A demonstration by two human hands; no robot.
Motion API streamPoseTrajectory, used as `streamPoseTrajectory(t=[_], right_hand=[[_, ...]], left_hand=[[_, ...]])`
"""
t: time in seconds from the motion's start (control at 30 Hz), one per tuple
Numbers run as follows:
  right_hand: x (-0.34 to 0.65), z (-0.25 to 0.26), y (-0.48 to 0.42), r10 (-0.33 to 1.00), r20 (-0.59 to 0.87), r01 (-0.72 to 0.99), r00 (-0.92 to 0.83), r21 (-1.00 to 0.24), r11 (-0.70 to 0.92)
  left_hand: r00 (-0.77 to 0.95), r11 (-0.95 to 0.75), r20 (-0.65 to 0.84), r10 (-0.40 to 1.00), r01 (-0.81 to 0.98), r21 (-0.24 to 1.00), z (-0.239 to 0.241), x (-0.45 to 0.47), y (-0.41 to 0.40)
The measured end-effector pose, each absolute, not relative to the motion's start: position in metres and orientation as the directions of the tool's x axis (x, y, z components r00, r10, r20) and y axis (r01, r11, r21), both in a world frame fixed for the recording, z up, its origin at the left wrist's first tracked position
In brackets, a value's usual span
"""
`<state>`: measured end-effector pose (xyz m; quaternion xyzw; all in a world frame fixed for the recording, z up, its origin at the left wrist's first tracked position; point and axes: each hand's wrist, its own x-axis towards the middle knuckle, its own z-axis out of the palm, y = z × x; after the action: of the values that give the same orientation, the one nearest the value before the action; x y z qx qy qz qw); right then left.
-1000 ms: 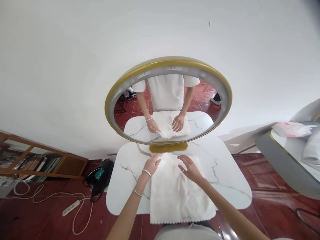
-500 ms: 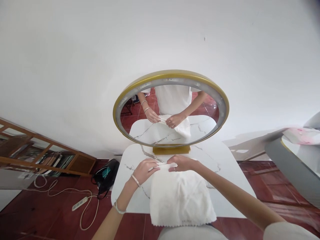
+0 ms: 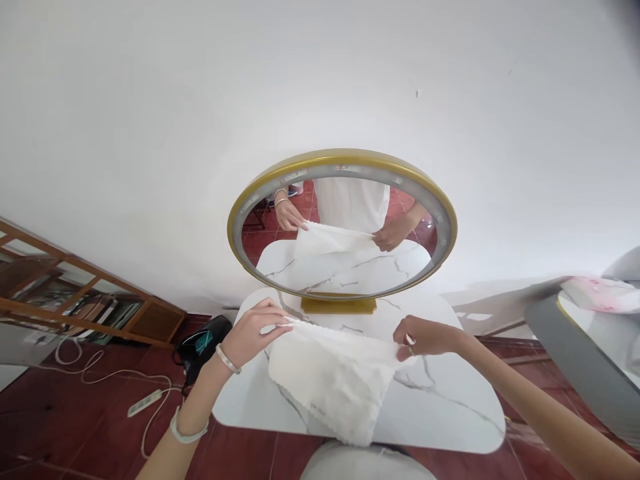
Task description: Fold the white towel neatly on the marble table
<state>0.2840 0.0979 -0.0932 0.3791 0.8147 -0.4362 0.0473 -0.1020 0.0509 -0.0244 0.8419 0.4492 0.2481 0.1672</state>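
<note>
A white cloth (image 3: 333, 377) with a scalloped edge is stretched between my two hands above the white marbled table (image 3: 450, 407). Its far left corner is pinched by my left hand (image 3: 255, 333), thumb against fingers. My right hand (image 3: 423, 337), wearing a ring, is closed on the far right corner. From there the cloth hangs toward me, its lowest corner near the table's front edge. Behind it stands a round gold-rimmed mirror (image 3: 340, 233) that reflects both hands and the cloth.
On the left are a wooden bookshelf (image 3: 95, 300), a black bag (image 3: 203, 347) and a power strip (image 3: 145, 403) with its cable on the red tiled floor. A rounded grey seat (image 3: 367, 463) is at the front. To the right, a pink-white packet (image 3: 603, 293) lies on another table.
My hands have moved apart, left and right, pulling the cloth's far edge out wide. The cloth, bunched between close hands before, now spans the gap at a slant.
</note>
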Motion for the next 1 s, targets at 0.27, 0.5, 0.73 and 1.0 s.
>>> streamPoseTrajectory(t=[0.27, 0.5, 0.73, 1.0], right_hand=[[0.301, -0.043, 0.11, 0.75, -0.346, 0.725, -0.564, -0.642, 0.249], [0.269, -0.002, 0.082, 0.989, -0.054, 0.538, -0.134, -0.843, 0.027], [0.156, 0.044, 0.118, 0.433, 0.87, 0.576, 0.237, -0.485, 0.658], [0.092, -0.025, 0.199, 0.331, 0.834, 0.734, -0.441, 0.123, 0.668]], left_hand=[[0.371, -0.459, 0.27, 0.889, 0.709, 0.536, -0.016, -0.116, 0.056], [0.029, -0.315, 0.448, 0.894, 0.751, 0.581, -0.012, -0.118, 0.045], [-0.499, -0.247, 0.749, 0.437, 0.734, 0.633, 0.022, -0.116, 0.096], [-0.368, -0.371, 0.748, 0.552, 0.695, 0.616, -0.014, -0.123, 0.168]])
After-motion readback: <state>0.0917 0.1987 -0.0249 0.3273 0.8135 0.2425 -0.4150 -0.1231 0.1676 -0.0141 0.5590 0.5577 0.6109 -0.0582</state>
